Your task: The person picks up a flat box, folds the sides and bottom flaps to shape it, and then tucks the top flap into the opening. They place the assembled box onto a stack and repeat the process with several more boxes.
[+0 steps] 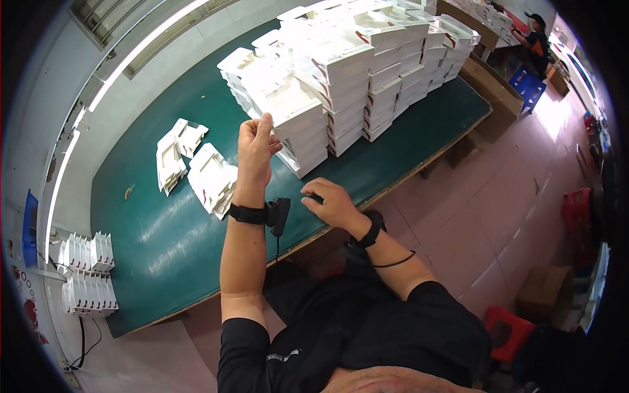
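My left hand (257, 149) is raised beside the near left corner of a large pile of white cardboard boxes (298, 105). Its thumb points up, apart from loosely bent fingers, and the fingertips overlap the box edge in view; whether they touch it I cannot tell. Lower and to the right, my right hand (333, 204) hovers over the table's near edge, with thumb and fingers parted and nothing between them. To the left of my left hand lie small loose stacks of flat white card pieces (213, 180) and more white pieces (171, 152).
A green-topped table (157, 262) carries everything. Rows of upright white boxes (90, 288) stand at its left end. Beyond the far right corner are a brown carton (495, 98), a blue stool (527, 88) and a seated person (538, 46). Red stools (508, 331) stand on the right.
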The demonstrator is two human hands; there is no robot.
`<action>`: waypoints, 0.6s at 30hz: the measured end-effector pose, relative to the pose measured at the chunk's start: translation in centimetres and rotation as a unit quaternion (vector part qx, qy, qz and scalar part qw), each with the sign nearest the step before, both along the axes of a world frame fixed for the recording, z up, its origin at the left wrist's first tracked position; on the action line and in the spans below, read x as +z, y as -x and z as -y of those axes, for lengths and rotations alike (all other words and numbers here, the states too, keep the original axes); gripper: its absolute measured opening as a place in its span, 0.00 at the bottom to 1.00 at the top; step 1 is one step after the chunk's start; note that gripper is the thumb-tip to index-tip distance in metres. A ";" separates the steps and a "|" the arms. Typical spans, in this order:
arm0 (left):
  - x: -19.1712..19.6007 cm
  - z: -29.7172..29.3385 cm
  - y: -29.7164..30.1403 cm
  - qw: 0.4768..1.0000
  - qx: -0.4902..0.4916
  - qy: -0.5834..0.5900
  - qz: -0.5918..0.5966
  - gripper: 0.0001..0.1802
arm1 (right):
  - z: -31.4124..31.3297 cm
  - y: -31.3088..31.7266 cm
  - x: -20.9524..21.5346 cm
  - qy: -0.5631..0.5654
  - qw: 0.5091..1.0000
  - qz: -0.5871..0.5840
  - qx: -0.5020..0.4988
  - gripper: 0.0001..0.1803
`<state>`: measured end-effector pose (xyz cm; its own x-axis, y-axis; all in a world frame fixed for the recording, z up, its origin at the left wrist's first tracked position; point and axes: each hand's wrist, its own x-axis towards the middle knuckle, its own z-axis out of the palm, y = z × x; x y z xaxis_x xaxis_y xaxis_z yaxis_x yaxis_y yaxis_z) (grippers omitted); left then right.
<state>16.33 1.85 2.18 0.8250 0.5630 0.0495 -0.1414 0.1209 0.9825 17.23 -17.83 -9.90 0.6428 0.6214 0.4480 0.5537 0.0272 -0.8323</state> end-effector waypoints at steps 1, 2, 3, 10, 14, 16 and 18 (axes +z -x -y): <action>0.0 0.2 0.0 1.000 0.009 -0.016 -0.014 0.20 | 0.0 0.0 0.0 0.002 1.000 -0.002 0.006 0.11; -0.1 0.4 0.0 0.999 0.019 -0.031 -0.029 0.20 | 0.0 -0.1 -0.1 0.004 1.000 -0.004 0.012 0.11; -0.2 0.5 0.0 0.999 0.016 -0.030 -0.028 0.20 | 0.1 -0.1 -0.2 0.005 1.000 -0.004 0.009 0.11; -1.4 1.6 3.9 0.999 0.041 -0.024 0.019 0.19 | -0.1 0.0 -0.3 -0.021 0.999 -0.028 0.013 0.09; -5.0 0.6 10.1 0.992 0.063 -0.109 0.025 0.19 | -0.4 0.1 0.2 -0.010 1.000 -0.011 0.013 0.08; -7.0 0.0 13.7 0.989 0.087 -0.121 0.009 0.19 | -0.2 -0.2 0.4 -0.006 1.000 -0.003 0.017 0.08; -8.7 -0.5 17.8 0.982 0.112 -0.151 -0.017 0.18 | -0.3 -0.3 0.3 -0.002 1.000 0.004 0.027 0.08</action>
